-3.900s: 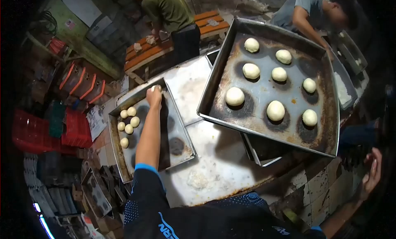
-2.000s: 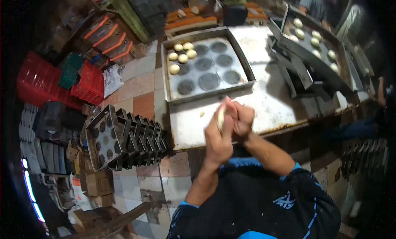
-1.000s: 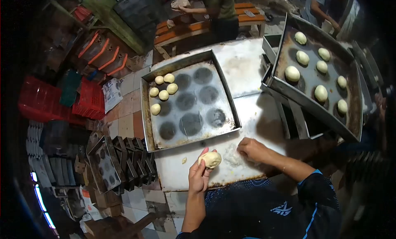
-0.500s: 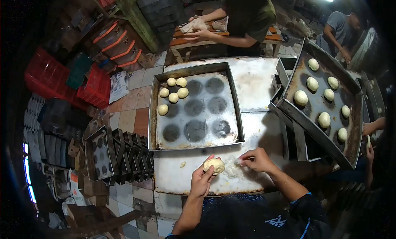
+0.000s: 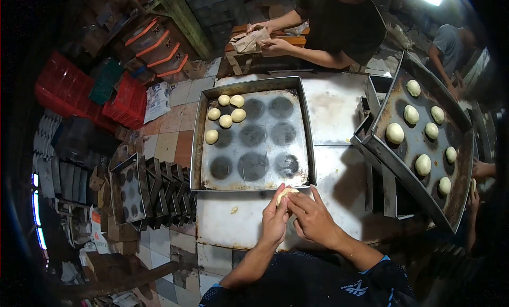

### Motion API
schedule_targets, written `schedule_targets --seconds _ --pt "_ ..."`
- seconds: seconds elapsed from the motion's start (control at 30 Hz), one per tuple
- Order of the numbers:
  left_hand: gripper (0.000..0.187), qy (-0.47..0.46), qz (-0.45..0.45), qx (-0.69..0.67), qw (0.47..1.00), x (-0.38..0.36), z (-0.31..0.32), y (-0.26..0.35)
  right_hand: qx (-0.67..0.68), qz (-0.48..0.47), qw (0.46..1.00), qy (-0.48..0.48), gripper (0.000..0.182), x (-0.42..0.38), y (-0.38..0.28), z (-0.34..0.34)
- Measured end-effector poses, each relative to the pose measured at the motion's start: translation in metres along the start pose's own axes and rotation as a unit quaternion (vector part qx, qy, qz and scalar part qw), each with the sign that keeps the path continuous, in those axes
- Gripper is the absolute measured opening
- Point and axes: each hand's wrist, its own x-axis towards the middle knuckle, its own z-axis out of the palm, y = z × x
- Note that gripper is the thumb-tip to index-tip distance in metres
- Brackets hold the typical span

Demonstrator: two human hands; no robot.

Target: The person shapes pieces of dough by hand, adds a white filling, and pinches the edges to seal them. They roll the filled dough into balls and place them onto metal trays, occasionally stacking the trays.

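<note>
While our left hand (image 5: 274,220) held a pale piece of dough (image 5: 287,193) between its thumb and fingers, our right hand (image 5: 316,220) met it from the other side, fingertips against the dough. Our left grip was narrow and closed on the piece; of the right we could not tell whether it pinched or only pressed, since our fingers hid the contact.

We had the dough just beyond the near edge of a square metal tray (image 5: 265,121), above the white table (image 5: 333,103). Dark round marks covered that tray's floor, and six dough balls (image 5: 225,121) sat toward its far left corner, five of them close together and one slightly nearer us. A small dough scrap (image 5: 234,209) lay on the table to the left of our hands.

To our right we saw another tray (image 5: 448,132), set at an angle on top of other trays and bearing eight dough balls (image 5: 394,133), spaced apart. Across the table from us, a person in a dark shirt (image 5: 344,29) held a crumpled brownish bundle (image 5: 252,40) in both hands. On the floor to our left stood a stack of metal trays (image 5: 127,190), with red crates (image 5: 126,101) farther back.
</note>
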Motion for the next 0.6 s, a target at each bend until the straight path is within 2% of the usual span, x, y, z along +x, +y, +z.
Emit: schedule_targets --seconds 0.2,0.3,0.4,0.6 --pt "0.051 0.013 0.003 0.032 0.999 0.002 -0.001 -0.003 -0.026 0.008 0.998 -0.049 0.06 0.0 -0.003 0.01" --pt "0.05 0.028 -0.018 0.027 0.999 0.002 0.002 0.005 0.039 0.023 0.997 -0.058 0.062 0.004 0.0 0.002" --pt "0.049 0.045 -0.027 -0.01 0.999 0.004 -0.002 0.004 0.201 0.066 0.977 -0.025 0.065 0.01 0.003 -0.007" --pt "0.05 0.066 0.009 -0.055 0.996 0.003 -0.004 0.0 0.03 0.001 0.998 -0.062 0.065 0.015 0.003 0.012"
